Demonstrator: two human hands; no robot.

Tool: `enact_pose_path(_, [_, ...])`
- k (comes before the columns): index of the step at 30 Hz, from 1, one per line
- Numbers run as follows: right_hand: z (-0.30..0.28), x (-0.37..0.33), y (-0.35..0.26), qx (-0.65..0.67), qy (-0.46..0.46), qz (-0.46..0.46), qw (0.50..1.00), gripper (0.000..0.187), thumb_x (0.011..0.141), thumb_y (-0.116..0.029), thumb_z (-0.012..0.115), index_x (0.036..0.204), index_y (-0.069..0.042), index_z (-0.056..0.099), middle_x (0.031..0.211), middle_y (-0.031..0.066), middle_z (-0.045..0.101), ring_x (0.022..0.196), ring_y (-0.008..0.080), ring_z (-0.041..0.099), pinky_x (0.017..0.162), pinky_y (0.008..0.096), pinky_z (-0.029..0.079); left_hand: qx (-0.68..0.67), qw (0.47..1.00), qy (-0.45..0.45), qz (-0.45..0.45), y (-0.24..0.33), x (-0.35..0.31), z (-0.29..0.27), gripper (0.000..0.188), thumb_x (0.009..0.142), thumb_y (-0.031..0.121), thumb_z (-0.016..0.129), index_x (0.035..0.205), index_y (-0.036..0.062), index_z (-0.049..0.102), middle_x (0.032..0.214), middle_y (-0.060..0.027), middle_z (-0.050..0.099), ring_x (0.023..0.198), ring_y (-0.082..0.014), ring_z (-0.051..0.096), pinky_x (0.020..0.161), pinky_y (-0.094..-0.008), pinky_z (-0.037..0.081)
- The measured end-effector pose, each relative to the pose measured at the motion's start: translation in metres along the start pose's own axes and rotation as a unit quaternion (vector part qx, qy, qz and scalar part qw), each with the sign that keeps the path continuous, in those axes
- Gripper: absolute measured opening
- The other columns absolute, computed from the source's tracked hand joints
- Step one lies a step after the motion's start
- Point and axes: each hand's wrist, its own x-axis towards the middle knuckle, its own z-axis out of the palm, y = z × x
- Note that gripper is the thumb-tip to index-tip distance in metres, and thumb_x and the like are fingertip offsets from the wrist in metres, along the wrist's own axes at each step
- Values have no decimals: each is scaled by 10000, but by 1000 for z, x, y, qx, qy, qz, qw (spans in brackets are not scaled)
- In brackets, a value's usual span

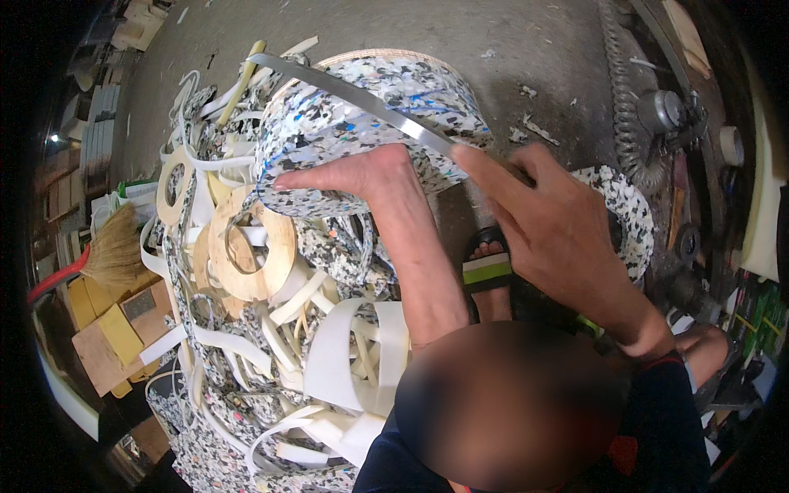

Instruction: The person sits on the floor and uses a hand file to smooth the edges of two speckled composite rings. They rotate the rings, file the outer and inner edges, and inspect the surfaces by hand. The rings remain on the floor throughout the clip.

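While both hands are at a thick round block of speckled foam (329,115), the block itself sits on the concrete floor (526,49), between the floor's left and right edges and against the right-hand edge of a heap of offcuts (246,370). The block is mottled white, grey, black and blue, with a thin tan rim along its far edge.

Left hand (345,174): laid over the near side of the block, fingers extended, apparently pressed together, and pointing left; nothing is seen pinched in it.

Right hand (546,201): fingers wrapped around the handle of a long knife (362,99). The blade crosses above the block in view, running up and left past its far left rim. Contact between steel and foam cannot be confirmed.

A foot in a sandal (486,273) with a green and pale band stands just on the near side of the block. The heap holds white strips (353,353) and pale flat rings (279,271). A straw broom (119,246) with a red handle lies toward the floor's left edge. At the right edge is a coiled hose (629,107); a speckled foam ring (641,226) lies near it, partly hidden behind the right hand.
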Motion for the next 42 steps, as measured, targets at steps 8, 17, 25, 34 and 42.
enact_pose_path(8, [-16, -23, 8, 19, -3, 15, 1000, 518, 892, -4, 647, 1375, -189, 617, 954, 137, 593, 733, 302, 649, 625, 401, 525, 16, 1000, 17, 0, -1, 14, -12, 1192, 769, 941, 416, 1616, 128, 213, 1664, -132, 225, 1523, -340, 217, 1235, -562, 168])
enact_pose_path(17, [0, -3, 10, 8, 0, 13, 1000, 505, 898, -20, 654, 1371, -194, 621, 974, 135, 608, 745, 304, 659, 617, 393, 524, 0, 1000, -18, -19, -2, -1, 0, 1116, 812, 923, 359, 1604, 142, 257, 1648, -122, 270, 1510, -344, 253, 1236, -540, 194])
enact_pose_path(25, [-10, -25, 15, 13, 8, 29, 999, 523, 888, -19, 658, 1375, -208, 619, 956, 135, 608, 749, 302, 662, 610, 393, 526, -5, 1000, 11, -26, -4, -2, 2, 1124, 812, 921, 361, 1605, 133, 245, 1648, -122, 270, 1507, -334, 264, 1239, -532, 189])
enact_pose_path(34, [2, -7, 12, -12, -13, 24, 1000, 526, 886, -22, 664, 1377, -205, 612, 984, 127, 605, 754, 308, 662, 630, 405, 527, 6, 999, 22, -32, -7, 4, -3, 1149, 816, 919, 348, 1616, 108, 190, 1657, -130, 241, 1521, -326, 230, 1241, -524, 173])
enact_pose_path(42, [-8, -33, 28, 3, -14, 58, 998, 558, 869, 20, 658, 1397, -155, 600, 1004, 161, 599, 793, 318, 655, 693, 397, 532, -6, 1000, 24, -7, -5, 10, -6, 1098, 856, 890, 288, 1613, 99, 199, 1659, -135, 237, 1526, -319, 227, 1255, -490, 153])
